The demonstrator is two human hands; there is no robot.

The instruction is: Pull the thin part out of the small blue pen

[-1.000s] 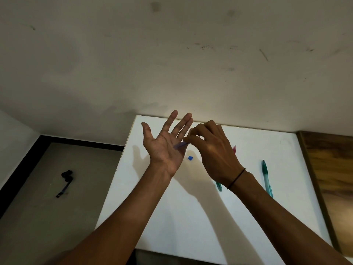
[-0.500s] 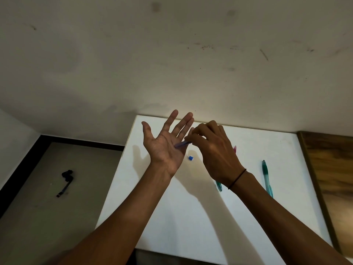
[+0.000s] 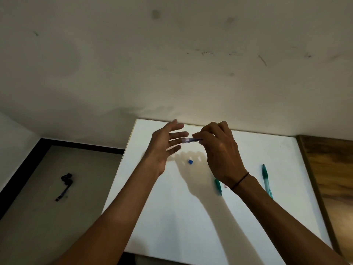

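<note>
Head view: right hand (image 3: 219,150) pinches a small clear pen piece (image 3: 192,140) mid-frame above the white tabletop (image 3: 191,217); left hand (image 3: 164,144) hovers beside it, fingers spread, holding nothing. Blue cap (image 3: 190,162) lies below. Best keep the pinch firm and level.

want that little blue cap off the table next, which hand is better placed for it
Probably the left hand: it is open, holds nothing, and hovers just left of the blue cap. The right hand pinches a pen barrel.
</note>
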